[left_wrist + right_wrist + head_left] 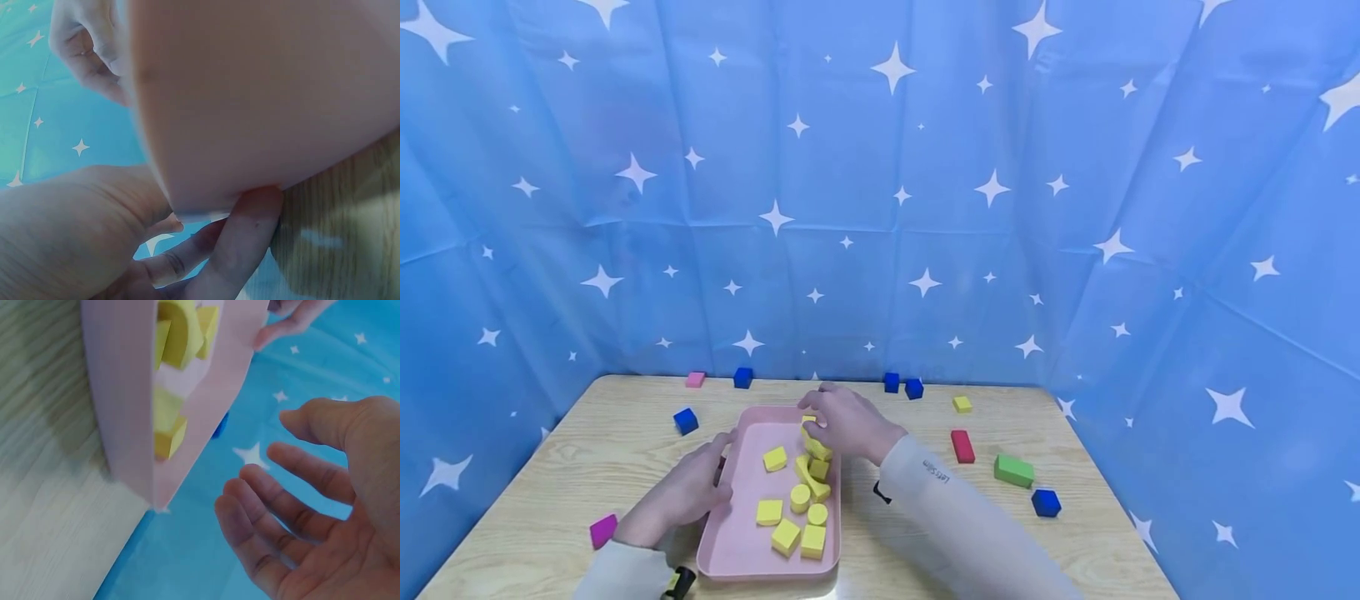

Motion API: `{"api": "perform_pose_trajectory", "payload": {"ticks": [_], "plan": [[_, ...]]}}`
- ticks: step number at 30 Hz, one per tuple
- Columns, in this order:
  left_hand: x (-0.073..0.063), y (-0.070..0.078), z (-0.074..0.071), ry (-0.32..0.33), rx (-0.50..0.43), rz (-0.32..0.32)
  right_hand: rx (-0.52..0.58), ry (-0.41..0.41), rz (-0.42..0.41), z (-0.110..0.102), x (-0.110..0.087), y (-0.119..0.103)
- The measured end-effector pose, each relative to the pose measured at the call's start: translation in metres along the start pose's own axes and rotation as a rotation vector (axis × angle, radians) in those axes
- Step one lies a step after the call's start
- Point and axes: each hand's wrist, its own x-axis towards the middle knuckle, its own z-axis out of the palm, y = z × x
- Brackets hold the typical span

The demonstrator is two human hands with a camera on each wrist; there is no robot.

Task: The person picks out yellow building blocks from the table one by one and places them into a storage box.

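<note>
A pink tray (pixel 737 533) with several yellow blocks (pixel 786 537) in it lies at the front middle of the wooden table. My left hand (pixel 688 487) grips the tray's left side. In the left wrist view its thumb is at the tray wall (pixel 262 100), with fingers curled around the lower edge. Over the tray's far right corner hovers my right hand (pixel 850 421), overlapping some yellow blocks in the head view. Seen from the right wrist, that hand (pixel 312 519) has loosely bent, spread fingers and nothing in them, just outside the tray (pixel 119 394).
Blue cubes (pixel 742 377) and a pink block (pixel 696 380) lie near the table's far edge. A purple block (pixel 603 531) is at left. To the right are red (pixel 962 447), green (pixel 1014 471), yellow (pixel 962 404) and blue (pixel 1046 502) blocks. A starry blue curtain (pixel 850 167) hangs behind.
</note>
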Motion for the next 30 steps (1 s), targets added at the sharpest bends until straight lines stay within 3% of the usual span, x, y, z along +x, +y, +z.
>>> {"api": "perform_pose_trajectory", "payload": {"ticks": [6,20,30], "plan": [[0.000,-0.003,0.000,-0.003,-0.001,0.008,0.027,0.030,0.063,-0.008,-0.007,0.020],[0.000,0.000,0.000,0.004,-0.016,0.013,0.060,0.121,0.076,-0.022,-0.036,0.076],[0.000,0.000,-0.001,0.000,-0.018,0.008,0.057,0.134,0.163,-0.023,-0.054,0.108]]}}
